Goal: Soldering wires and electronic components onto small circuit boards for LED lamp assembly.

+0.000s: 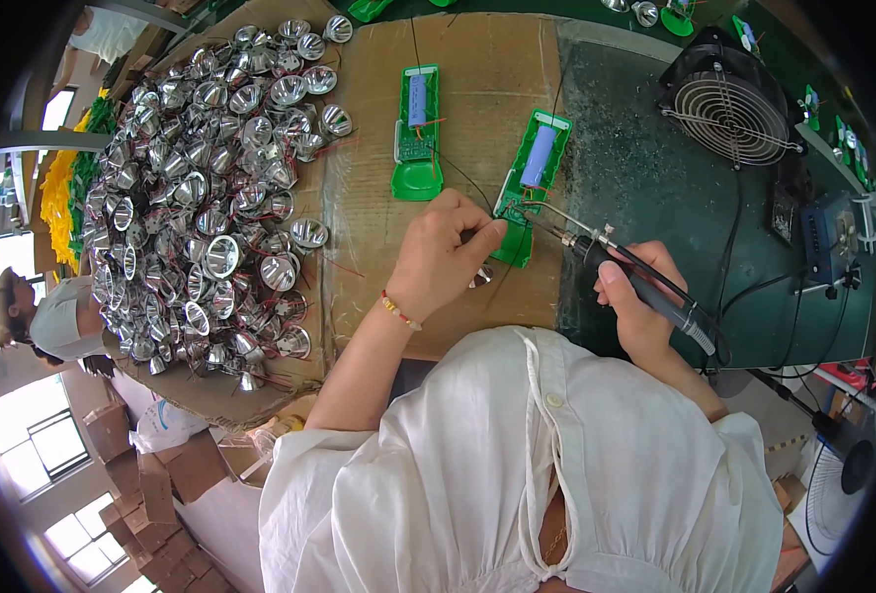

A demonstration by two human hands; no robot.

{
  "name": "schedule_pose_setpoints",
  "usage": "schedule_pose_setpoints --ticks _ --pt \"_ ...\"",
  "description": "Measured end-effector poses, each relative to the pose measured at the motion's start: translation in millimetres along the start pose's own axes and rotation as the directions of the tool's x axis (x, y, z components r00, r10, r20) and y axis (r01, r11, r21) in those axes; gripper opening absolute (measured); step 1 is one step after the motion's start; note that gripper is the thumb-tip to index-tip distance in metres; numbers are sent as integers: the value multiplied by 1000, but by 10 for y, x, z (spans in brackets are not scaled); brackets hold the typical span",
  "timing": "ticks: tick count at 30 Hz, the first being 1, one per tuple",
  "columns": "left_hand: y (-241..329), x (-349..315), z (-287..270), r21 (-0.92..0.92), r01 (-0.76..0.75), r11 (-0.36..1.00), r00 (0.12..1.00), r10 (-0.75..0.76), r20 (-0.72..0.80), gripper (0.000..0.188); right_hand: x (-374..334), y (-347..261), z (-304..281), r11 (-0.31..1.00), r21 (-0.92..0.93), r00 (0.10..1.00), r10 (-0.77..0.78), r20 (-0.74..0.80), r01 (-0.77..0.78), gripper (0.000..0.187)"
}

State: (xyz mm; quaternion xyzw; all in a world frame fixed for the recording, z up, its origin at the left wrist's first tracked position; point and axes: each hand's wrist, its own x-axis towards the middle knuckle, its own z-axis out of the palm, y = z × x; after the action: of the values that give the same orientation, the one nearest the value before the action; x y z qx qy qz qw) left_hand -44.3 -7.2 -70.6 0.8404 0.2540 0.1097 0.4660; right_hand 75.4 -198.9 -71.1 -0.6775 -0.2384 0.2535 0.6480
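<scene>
My right hand (643, 296) grips a soldering iron (590, 253) with a thin metal tube along it. The iron points left at the circuit board inside a green plastic housing (513, 253). A purple cylindrical battery (540, 156) lies in the upper half of that housing. Over the housing's left edge, my left hand (441, 247) has its thumb and fingers pinched together by the board; what they hold is too small to tell. Below these fingers a small shiny reflector (480, 278) shows in part. A second green housing (417, 184) with a battery lies further left.
A big heap of silvery reflectors (206, 198) with red wires covers the left side of the cardboard (374, 237). At the back right stands a black fan (729, 114) with a wire guard. A blue box (826, 242) with cables sits at right. Another person (60, 318) is at far left.
</scene>
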Motion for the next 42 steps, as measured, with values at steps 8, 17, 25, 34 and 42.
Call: schedule_pose_setpoints --ticks 8,17,25,34,42 --pt "-37 -102 -81 -154 118 981 991 -127 -50 20 -6 8 -27 999 37 999 -11 -46 12 16" --pt "-27 -63 72 27 -97 995 985 99 -138 12 4 22 -4 1000 10 1000 -5 -11 5 16" --pt "-32 -32 78 76 -49 996 994 56 -90 13 25 17 35 1000 8 1000 2 7 -2 15" --pt "-30 -29 82 31 -6 1000 996 9 -91 14 14 24 39 998 56 1000 20 -23 -19 16" --pt "-41 -26 66 73 -29 997 996 35 -84 13 -38 17 -29 996 84 999 -18 -46 22 18"
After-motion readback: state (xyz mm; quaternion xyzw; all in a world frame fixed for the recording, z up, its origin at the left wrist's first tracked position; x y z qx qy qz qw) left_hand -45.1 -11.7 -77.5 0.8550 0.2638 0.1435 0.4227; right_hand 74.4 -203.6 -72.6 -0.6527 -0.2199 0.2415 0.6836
